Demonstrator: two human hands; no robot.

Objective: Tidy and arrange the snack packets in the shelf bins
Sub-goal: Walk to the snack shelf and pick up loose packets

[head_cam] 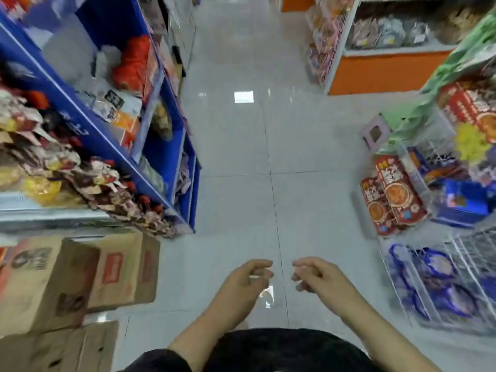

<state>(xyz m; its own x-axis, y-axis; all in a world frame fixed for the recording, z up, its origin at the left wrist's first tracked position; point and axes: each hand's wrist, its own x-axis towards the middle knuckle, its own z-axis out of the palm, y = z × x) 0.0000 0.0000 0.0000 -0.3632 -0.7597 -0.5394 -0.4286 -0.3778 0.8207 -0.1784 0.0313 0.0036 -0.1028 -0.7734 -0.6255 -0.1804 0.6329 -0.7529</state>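
Observation:
My left hand (245, 280) and my right hand (315, 276) hang side by side over the floor, low in the middle of the view. Their fingers are loosely curled and neither holds anything. On my left stands a blue shelf (104, 140) whose bins hold heaps of snack packets (80, 173), red and brown ones in the nearest bin. To my right, wire bins (467, 253) carry red snack packets (394, 194) and blue packets (434, 280). Both hands are well apart from the shelves. The picture is blurred.
Brown cardboard boxes (80, 275) are stacked on the floor at lower left, beside the blue shelf. A grey tiled aisle (241, 157) runs ahead between the shelves. An orange-based shelf (381, 73) stands at the far right. A small pink stool (374, 132) sits by the right bins.

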